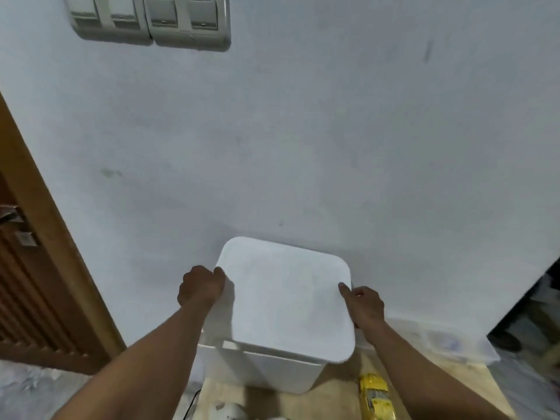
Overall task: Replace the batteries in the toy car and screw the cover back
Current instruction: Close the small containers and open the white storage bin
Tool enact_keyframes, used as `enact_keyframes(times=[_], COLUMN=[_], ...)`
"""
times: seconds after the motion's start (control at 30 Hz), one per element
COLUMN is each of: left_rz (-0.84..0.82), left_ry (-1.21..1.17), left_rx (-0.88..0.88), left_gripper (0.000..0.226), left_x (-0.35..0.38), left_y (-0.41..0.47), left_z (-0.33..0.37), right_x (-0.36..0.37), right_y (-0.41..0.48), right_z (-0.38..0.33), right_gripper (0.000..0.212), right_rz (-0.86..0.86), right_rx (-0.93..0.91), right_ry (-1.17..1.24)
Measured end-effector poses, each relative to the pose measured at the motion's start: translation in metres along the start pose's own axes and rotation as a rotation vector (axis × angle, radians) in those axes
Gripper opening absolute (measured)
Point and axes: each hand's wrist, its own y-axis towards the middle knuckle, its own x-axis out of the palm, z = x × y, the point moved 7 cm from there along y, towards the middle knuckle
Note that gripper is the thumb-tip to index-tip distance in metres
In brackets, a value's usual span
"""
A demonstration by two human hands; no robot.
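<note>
Here, both hands are on a white, square plastic lid with rounded corners (288,298), which sits over a white plastic bin (278,371) standing at the far edge of a pale wooden table (333,398), against a white painted wall (303,131). The left hand (201,287) is curled round the lid's left edge near its far corner, with the thumb on top. The right hand (363,304) pinches the lid's right edge, thumb on the upper face and the other fingers hidden beneath. The lid lies askew on the bin: its near right corner overhangs the rim, while part of the bin's left rim shows bare. The yellow toy car (375,398) lies on the table in front of the bin's right corner, toward the near edge, touched by neither hand. A small white object (228,413), cut off by the frame, rests near the table's left edge. High on the wall are grey switch plates (151,19); at the left stands a brown wooden door (27,268) with a metal handle (10,215).
</note>
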Motion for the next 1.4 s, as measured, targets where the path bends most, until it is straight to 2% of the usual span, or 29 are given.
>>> enact_keyframes(times=[0.13,0.27,0.37,0.43,0.53,0.67,0.77,0.93,1.2,1.3,1.4], left_rz=[-0.098,-0.34,-0.593,-0.763,-0.928,-0.988,-1.002,-0.96,-0.998,-1.023,-1.012], left_ry=[-0.031,-0.042,-0.08,-0.076,-0.019,0.058,0.152,0.195,0.141,0.197,0.203], left_rx=[0.193,0.333,0.311,0.258,0.198,0.126,0.057,-0.07,-0.195,-0.11,0.014], left_gripper=[0.029,0.023,0.027,0.039,0.05,0.053,0.058,0.057,0.062,0.06,0.055], left_x=[0.009,0.081,0.161,0.216,0.287,0.352,0.379,0.396,0.408,0.395,0.366], left_y=[-0.028,-0.099,-0.169,-0.218,-0.289,-0.357,-0.38,-0.385,-0.385,-0.387,-0.376], left_z=[0.059,0.107,0.118,0.115,0.102,0.084,0.069,0.046,0.043,0.063,0.089], right_x=[-0.067,-0.16,-0.227,-0.265,-0.31,-0.336,-0.333,-0.31,-0.288,-0.292,-0.27], right_y=[0.009,0.005,-0.009,-0.014,-0.01,-0.005,0.004,0.024,0.028,0.028,0.028], right_z=[0.016,0.078,0.142,0.194,0.278,0.367,0.405,0.44,0.453,0.431,0.363], right_gripper=[0.037,0.039,0.04,0.042,0.057,0.071,0.069,0.067,0.078,0.072,0.036], right_rz=[0.136,0.22,0.274,0.29,0.269,0.182,0.116,-0.021,-0.044,0.082,0.205], right_rx=[-0.013,0.083,0.164,0.239,0.39,0.518,0.544,0.511,0.59,0.457,0.075], right_ry=[-0.035,-0.165,-0.238,-0.256,-0.347,-0.489,-0.533,-0.513,-0.508,-0.596,-0.541])
